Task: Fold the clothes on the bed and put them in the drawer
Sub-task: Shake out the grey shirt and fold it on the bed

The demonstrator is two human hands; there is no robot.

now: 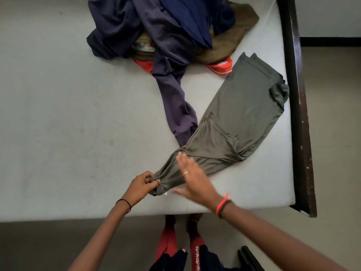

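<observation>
At bed point(58, 114) edge, my left hand point(141, 185) pinches limp olive-grey jersey garment point(234, 122) by bunched end; right hand point(192, 178) flat above.

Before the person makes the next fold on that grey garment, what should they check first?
1. Left hand pinches the grey garment at its near end: ok.
2. Right hand open over the cloth, ready to smooth: ok; whether it touches, cannot tell (blurred).
3. Garment lies flat: not ok, bunched at the far right corner, creased mid-way.
4. Purple sleeve clear of it: not ok, its cuff meets the garment's edge.
5. Garment wholly on the mattress: ok.
</observation>
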